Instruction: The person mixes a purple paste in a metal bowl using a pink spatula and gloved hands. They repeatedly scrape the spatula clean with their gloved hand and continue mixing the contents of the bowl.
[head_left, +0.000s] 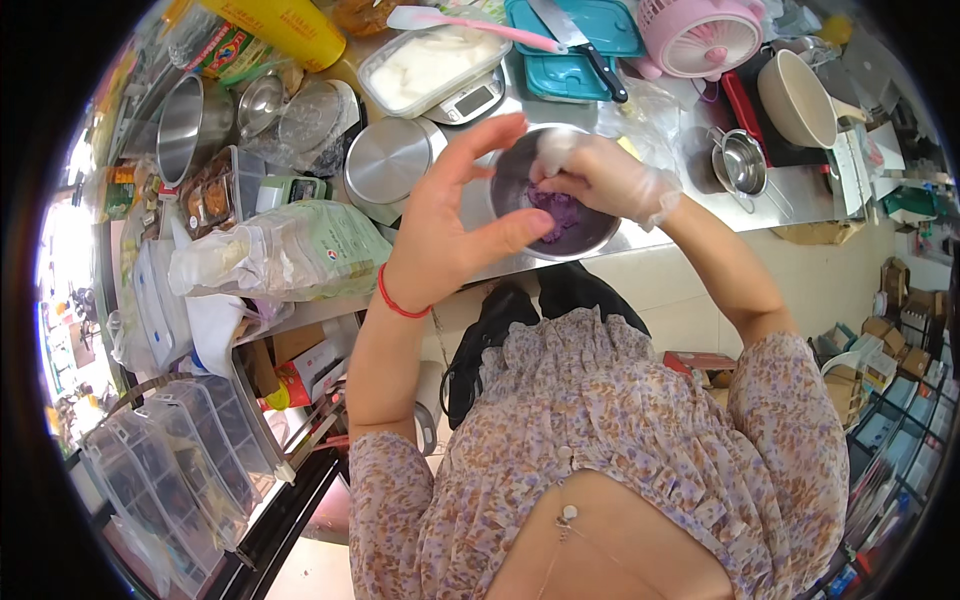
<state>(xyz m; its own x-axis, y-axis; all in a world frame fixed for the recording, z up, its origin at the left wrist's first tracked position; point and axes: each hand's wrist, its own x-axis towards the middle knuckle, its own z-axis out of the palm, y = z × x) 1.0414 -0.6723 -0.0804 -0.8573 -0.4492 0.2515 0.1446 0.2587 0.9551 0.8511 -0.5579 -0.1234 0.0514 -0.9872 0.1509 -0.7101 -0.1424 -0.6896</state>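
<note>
A steel mixing bowl (514, 159) stands near the front edge of the metal table, with a clump of purple dough-like mass (559, 217) inside it. My right hand (600, 174), in a clear disposable glove, reaches into the bowl with its fingers curled into the purple mass. My left hand (442, 217) is bare and has a red cord at the wrist. Its thumb and fingers are spread apart over the bowl's left side, holding nothing. Whether it touches the rim is hard to tell.
Behind the bowl, a plastic tub of white paste (435, 64) rests on a digital scale (474, 100). A knife (589, 56) lies across teal lids (611, 26). A round-topped scale (390, 161) and a plastic bag (300, 247) are at left; a small steel pot (741, 165) is at right.
</note>
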